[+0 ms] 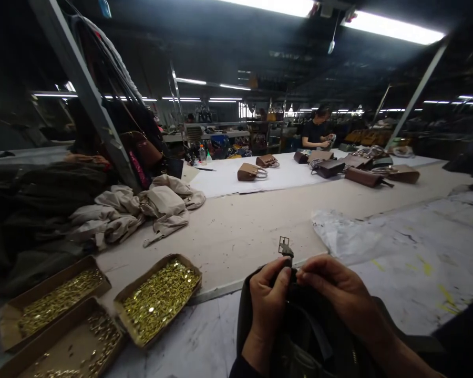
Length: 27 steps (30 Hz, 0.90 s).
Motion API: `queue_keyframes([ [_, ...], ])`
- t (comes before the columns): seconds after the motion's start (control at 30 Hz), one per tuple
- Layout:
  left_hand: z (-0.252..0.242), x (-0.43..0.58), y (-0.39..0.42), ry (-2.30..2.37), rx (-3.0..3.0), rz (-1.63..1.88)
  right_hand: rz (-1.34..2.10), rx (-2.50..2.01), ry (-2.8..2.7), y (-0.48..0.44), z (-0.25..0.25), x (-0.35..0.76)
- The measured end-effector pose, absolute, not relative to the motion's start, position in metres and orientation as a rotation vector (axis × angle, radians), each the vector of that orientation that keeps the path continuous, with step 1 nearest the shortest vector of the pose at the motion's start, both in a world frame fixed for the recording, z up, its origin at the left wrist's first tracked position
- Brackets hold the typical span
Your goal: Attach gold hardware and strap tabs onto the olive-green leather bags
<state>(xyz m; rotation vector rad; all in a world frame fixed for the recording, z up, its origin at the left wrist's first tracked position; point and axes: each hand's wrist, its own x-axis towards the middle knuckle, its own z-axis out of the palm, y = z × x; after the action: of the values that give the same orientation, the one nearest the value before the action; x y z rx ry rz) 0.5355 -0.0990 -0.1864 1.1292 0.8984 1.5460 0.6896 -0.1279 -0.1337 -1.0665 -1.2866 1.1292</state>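
Note:
A dark bag stands at the table's near edge in front of me. Between the thumb and fingers of my left hand is a short strap; a metal buckle sticks up past the fingertips. My right hand is closed in a pinch beside it, at the bag's upper edge. Whatever lies between those right fingertips is too small or hidden to make out. The bag's inside is mostly in shadow, and a lighter strip curves across it.
On the left stand cardboard trays of small gold-coloured metal pieces and a darker-coloured lot. Beige cloth lies crumpled behind them. Several handbags rest farther back, where a co-worker stands. White sheeting covers the right side.

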Motion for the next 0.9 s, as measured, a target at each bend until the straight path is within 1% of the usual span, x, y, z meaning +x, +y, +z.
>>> queue_keyframes([
  [0.1,-0.186,0.535,-0.099,0.911,1.128,1.509,1.181,-1.061,-1.153,-0.127,-0.140,0.689],
  [0.33,-0.185,0.535,-0.100,0.860,1.311,1.616,1.017,-0.962,-1.285,-0.117,-0.139,0.683],
  [0.53,-0.186,0.537,-0.103,0.907,1.370,1.658,1.089,-1.036,-1.212,-0.118,-0.147,0.688],
  [0.9,-0.182,0.539,-0.108,0.910,1.561,1.730,0.980,-1.162,-1.326,-0.117,-0.153,0.697],
])
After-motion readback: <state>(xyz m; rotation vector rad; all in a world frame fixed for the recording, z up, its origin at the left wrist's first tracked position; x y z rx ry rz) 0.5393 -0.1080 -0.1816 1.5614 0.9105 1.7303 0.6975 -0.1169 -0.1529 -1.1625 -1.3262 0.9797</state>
